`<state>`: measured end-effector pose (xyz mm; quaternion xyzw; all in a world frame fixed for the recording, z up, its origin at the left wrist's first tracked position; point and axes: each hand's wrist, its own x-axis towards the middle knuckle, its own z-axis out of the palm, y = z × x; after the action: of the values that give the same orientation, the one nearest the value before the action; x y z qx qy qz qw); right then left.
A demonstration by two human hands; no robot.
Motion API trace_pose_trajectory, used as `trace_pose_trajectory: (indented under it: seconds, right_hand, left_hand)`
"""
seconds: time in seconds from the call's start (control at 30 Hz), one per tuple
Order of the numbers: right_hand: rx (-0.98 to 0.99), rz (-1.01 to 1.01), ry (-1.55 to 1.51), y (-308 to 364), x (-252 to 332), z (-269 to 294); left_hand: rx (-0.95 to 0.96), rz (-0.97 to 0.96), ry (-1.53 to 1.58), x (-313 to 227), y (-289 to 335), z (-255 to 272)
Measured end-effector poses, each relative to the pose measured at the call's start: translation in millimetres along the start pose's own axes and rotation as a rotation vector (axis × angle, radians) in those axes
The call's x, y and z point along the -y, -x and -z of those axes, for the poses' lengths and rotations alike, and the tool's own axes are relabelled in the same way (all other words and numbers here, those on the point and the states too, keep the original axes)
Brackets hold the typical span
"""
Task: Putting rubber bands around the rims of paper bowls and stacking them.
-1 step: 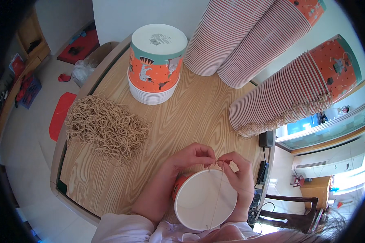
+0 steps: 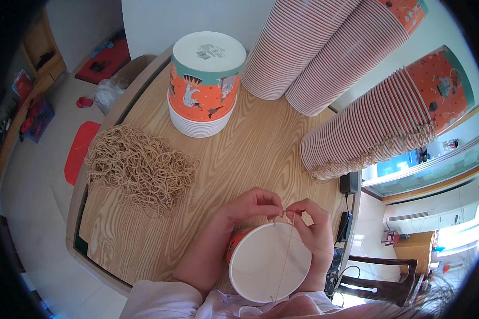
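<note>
A white-lined paper bucket (image 2: 253, 263) with an orange outside tilts toward me at the table's near edge, its mouth facing up. A thin beige string (image 2: 286, 255) runs across this mouth from the near rim to my fingers at the far rim. My left hand (image 2: 254, 204) pinches a short bit of string just above the far rim, thumb against forefinger. Close beside it, my right hand (image 2: 315, 226) pinches the string too, fingertips almost meeting the left ones. Whether a knot lies between the fingertips is too small to tell.
A tangled heap of beige strings (image 2: 141, 170) lies on the wooden table (image 2: 234, 159) at left. Upside-down nested orange buckets (image 2: 205, 90) stand behind. Tall bucket stacks (image 2: 303, 48) rise at the back; another stack (image 2: 367, 122) at right has string loops along its rims. A black adapter (image 2: 349, 183) sits at the right edge.
</note>
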<state>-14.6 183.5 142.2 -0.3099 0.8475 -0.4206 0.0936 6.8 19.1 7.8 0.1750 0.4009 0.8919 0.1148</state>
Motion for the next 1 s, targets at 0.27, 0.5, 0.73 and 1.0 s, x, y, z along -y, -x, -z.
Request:
trace_pose_trajectory:
  seconds: [0.27, 0.5, 0.73, 1.0]
  right_hand:
    - [-0.017, -0.029, 0.067, -1.7, 0.9, -0.1]
    - [-0.004, 0.007, 0.096, -1.5, -1.9, -2.3]
    - [-0.05, -0.026, 0.066, -0.7, -2.3, -1.1]
    - [-0.028, -0.013, 0.085, -0.3, -1.7, -1.4]
  left_hand:
    - [-0.022, 0.021, 0.0, -2.9, -2.4, -3.5]
    - [-0.005, 0.019, 0.034, -2.8, -1.0, -0.2]
    - [-0.035, 0.037, 0.023, -5.9, -0.2, -3.3]
    - [-0.002, 0.053, 0.01, -1.1, 0.4, 1.1]
